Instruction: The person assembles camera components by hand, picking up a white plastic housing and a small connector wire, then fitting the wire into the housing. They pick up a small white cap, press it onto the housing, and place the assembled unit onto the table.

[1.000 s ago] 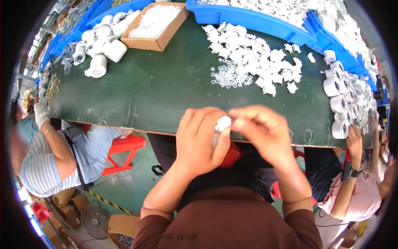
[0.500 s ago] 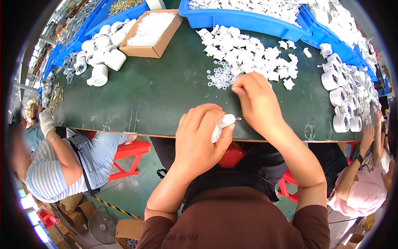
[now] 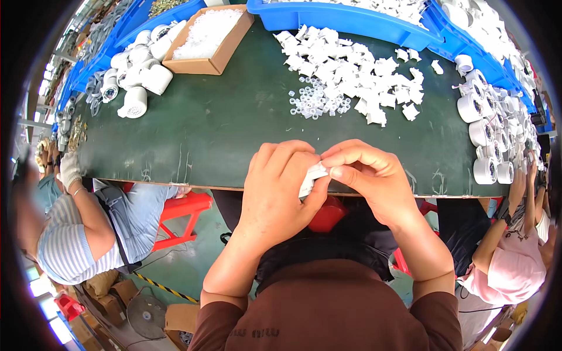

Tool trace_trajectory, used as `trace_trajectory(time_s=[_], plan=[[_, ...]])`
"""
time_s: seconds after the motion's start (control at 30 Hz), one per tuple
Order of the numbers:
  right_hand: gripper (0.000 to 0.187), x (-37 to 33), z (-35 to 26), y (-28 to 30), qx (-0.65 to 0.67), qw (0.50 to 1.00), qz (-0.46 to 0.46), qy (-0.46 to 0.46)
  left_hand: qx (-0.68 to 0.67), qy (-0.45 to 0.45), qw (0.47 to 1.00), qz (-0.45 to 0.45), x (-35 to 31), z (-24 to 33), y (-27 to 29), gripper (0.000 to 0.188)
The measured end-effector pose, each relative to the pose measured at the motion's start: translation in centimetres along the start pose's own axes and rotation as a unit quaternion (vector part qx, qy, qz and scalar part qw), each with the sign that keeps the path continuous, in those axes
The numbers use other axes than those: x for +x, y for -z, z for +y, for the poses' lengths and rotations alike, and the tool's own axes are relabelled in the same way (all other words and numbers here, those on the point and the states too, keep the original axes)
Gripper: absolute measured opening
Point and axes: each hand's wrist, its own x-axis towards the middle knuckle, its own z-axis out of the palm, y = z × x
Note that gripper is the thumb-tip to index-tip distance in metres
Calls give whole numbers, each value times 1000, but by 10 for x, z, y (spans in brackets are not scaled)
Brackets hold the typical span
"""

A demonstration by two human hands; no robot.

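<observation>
My left hand [image 3: 280, 190] is closed round a white plastic part [image 3: 312, 179], held over the table's near edge. Thumb and forefinger of my right hand [image 3: 374, 178] pinch at the top end of that part. Whatever sits between those fingertips is hidden or too small to make out. Beyond my hands lies a small pile of clear ring-shaped pieces [image 3: 319, 100] on the green table [image 3: 234, 126]. Right behind the rings spreads a heap of small white plastic pieces [image 3: 351, 67].
A cardboard box [image 3: 219, 58] of translucent pieces stands at the back left, beside white rounded housings [image 3: 137, 70]. Blue bins [image 3: 345, 26] line the back. White cylindrical parts [image 3: 486, 134] are stacked at the right. People sit on both sides, one with a gloved hand [image 3: 69, 169].
My right hand has moved from beside the ring pile down to the white part in my left hand, and its fingertips now meet the part's end. The left hand stays about where it was.
</observation>
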Motion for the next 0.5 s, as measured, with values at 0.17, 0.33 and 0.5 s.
trace_trajectory(time_s=[0.17,0.33,0.5], plan=[[12,8,-8,4,33,996,-17,-87,-14,8,1000,3,-2,-3,-2,30],[10,12,-14,5,35,991,-29,-128,-12,3,1000,-7,-2,-3,-1,33],[11,9,-6,-1,15,992,-20,-126,-7,-7,1000,11,-4,-1,-6,36]])
